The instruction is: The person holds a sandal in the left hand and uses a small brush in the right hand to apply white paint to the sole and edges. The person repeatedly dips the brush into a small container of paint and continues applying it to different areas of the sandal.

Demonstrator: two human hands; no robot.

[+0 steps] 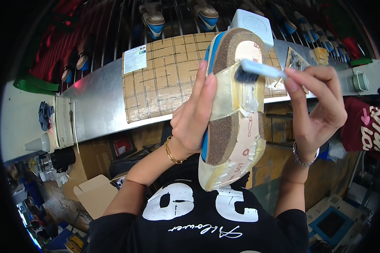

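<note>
Head view: shoe in the left hand, brush in the right

We see the shoe just off the dial's centre toward 2 o'clock, raised and tilted, its brown underside and cream strips facing us. Our left hand grips its blue-edged side, the fingers parted only by the shoe's thickness. Our right hand, toward 3 o'clock, pinches the end of the pale handle of a brush between thumb and forefinger, the other fingers loosely bent. At 2 o'clock the dark bristles overlap a cream band on the shoe; they are blurred, and we cannot tell whether they touch it. Behind, toward 11 o'clock, taped cardboard lies on the metal bench. A white box stands at 1 o'clock, and a blue-soled shoe sits on the rack near 12.
</note>
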